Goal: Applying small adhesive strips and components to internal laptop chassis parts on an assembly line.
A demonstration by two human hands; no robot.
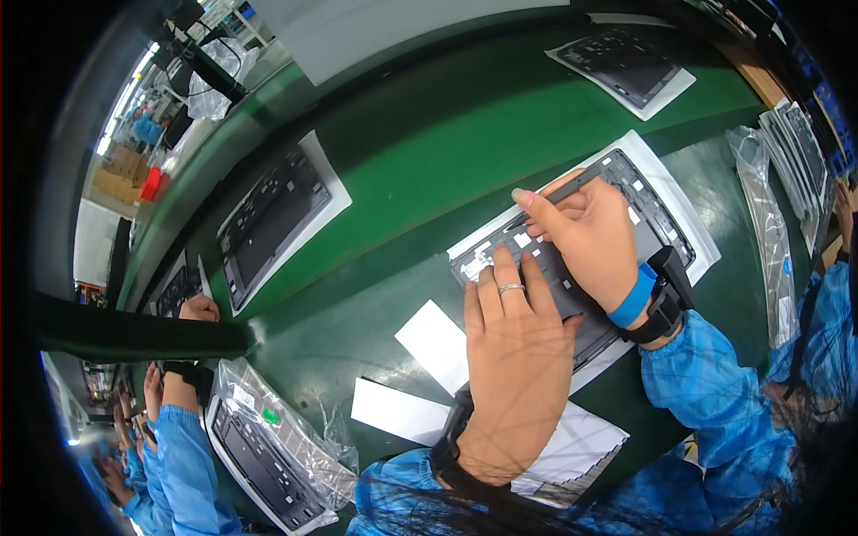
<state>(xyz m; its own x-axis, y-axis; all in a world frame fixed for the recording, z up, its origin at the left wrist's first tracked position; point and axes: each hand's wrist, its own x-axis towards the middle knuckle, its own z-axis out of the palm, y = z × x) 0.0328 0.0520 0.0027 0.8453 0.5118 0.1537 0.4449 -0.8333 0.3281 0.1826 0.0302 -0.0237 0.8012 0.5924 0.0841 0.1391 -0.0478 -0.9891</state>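
We had the dark grey keyboard frame [626, 192] lying flat on its white backing sheet [679, 192], at approx 2 o'clock from pic centre. Our left hand [511, 357] lay palm down on the frame's near end, fingers pressed together, nothing pinched. Our right hand [585, 237] sat across the middle w/ forefinger stretched toward the 10 o'clock edge, other fingers curled; cannot tell if it nipped anything small.

Risk, as we judged it: frame could skid on the slick sheet if one hand lifted, or thin ribs could bend under heavy palm pressure.

White paper slips [435, 344] lay at 7 o'clock of the frame. Green bench [429, 134] carried more frames on sheets at 9 and 12. A co-worker's hand [198, 308] at far 9 o'clock; bagged frame [268, 447] at 7. Factory floor, boxes beyond.
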